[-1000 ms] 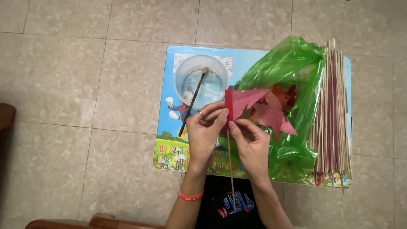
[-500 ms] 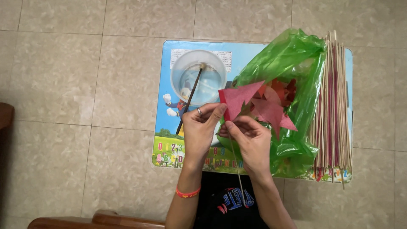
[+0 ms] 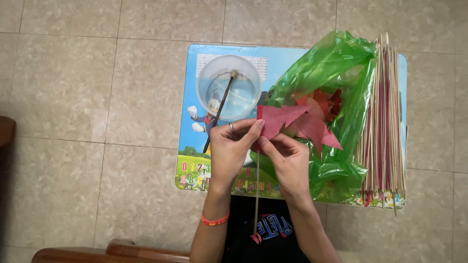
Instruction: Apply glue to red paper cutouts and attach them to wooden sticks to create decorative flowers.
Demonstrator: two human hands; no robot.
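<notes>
My left hand (image 3: pixel 233 147) and my right hand (image 3: pixel 287 158) meet over the front of a small picture table (image 3: pixel 195 160). Together they pinch a red paper flag (image 3: pixel 279 120) at its left edge, where it sits on a thin wooden stick (image 3: pixel 256 207). The stick runs down from my fingers toward my lap. A ring shows on my left hand and an orange band on that wrist. More red paper pieces (image 3: pixel 319 124) lie just right of my hands, on a green plastic bag (image 3: pixel 336 78).
A clear plastic bowl (image 3: pixel 229 85) with liquid and a dark brush (image 3: pixel 219 112) stands at the table's back left. A bundle of thin sticks (image 3: pixel 382 112) lies along the right edge. Beige floor tiles surround the table; a wooden chair edge (image 3: pixel 112 253) shows below.
The hands have stayed over the table front, turning the red flag slightly on the stick. The stick's lower end now points more straight down toward my lap.
</notes>
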